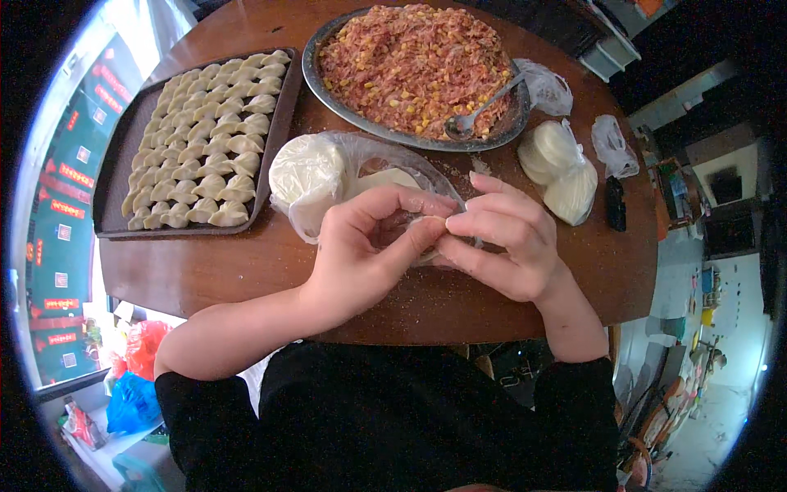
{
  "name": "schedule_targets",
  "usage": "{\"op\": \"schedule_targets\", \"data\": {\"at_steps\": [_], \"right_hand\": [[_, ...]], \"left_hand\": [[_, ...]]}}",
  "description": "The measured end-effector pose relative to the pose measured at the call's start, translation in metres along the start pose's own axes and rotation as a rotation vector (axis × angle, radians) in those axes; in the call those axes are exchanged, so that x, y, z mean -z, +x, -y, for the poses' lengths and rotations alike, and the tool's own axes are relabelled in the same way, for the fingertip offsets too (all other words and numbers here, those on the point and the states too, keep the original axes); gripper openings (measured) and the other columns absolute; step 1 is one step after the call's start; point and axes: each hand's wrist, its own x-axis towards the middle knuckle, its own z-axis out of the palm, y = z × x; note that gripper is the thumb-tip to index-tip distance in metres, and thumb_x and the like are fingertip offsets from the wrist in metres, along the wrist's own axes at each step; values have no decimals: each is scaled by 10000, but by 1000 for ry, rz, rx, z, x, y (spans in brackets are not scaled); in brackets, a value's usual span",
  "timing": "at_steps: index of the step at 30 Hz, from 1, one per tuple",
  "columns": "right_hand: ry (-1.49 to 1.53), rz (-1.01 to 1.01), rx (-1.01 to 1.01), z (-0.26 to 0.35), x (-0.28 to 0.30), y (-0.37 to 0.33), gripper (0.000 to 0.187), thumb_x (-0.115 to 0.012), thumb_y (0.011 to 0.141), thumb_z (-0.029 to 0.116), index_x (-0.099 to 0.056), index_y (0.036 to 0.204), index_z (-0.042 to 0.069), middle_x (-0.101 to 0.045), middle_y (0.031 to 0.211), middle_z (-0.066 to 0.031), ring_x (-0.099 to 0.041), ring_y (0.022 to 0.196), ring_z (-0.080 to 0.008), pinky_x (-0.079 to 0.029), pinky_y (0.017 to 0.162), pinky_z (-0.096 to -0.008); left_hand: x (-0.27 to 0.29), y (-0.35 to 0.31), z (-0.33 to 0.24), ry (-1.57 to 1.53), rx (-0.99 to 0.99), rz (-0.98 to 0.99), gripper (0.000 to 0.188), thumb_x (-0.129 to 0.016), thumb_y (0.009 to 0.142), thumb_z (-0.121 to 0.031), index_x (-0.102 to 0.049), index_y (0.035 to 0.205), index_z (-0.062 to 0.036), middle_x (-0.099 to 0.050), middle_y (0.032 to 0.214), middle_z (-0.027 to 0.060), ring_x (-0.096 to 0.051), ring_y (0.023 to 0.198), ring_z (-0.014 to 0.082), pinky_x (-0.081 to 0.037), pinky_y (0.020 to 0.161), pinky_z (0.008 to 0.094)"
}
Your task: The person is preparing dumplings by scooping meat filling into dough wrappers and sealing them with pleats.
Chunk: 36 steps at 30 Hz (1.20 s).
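Dumplings [202, 148] in dark rectangular tray [117, 182]

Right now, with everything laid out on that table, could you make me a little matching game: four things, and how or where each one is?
Things:
1. Dumplings
2. Spoon
3. Mince with yellow bits
4. The person's fingers

Places and states:
A. Heaped on an oval metal platter
B. Close together, above the table
C. In rows on a dark tray
D. Bowl end against the food

Pairs: 1-C, 2-D, 3-A, 4-B
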Motion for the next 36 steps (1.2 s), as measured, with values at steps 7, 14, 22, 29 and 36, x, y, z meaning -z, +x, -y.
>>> {"op": "schedule_targets", "data": {"at_steps": [7,14,22,29,36], "right_hand": [[124,-66,-85,8,2,-2,248,-859,677,143,-722,883,124,-630,1038,-23,-625,947,-228,-587,876,-420],[293,-84,-298,10,0,4,280,-878,689,115,-701,905,95,-603,1010,-77,-615,900,-219,-536,726,-318],[396,-125,-484,15,1,3,234,-851,726,84,-691,896,89,-624,950,-78,-631,825,-192,-520,658,-295],[479,-219,-643,19,-1,3,216,-825,754,49,-682,914,64,-647,950,-84,-633,847,-199,-518,722,-316],[527,-298,-704,19,-7,-2,296,-809,774,33,-684,1041,20,-639,969,-83,-620,937,-193,-513,806,-309]], "left_hand": [[0,-1,2,252,-115,1,132,-630,927,11,-654,1056,24,-689,1084,103,-638,1038,176,-497,936,319],[8,3,-4,347,-274,7,111,-737,849,-73,-740,957,-43,-645,1118,99,-568,1119,208,-416,1001,357],[13,4,0,135,-98,78,148,-747,854,-96,-752,992,-43,-585,1043,56,-527,1013,158,-418,916,325],[11,3,-15,251,-186,96,309,-757,857,-99,-674,1135,5,-586,1136,66,-555,1050,146,-471,888,291],[5,0,-6,162,-184,-52,427,-799,777,-20,-641,1172,16,-593,1243,124,-566,1190,219,-472,999,349]]}}
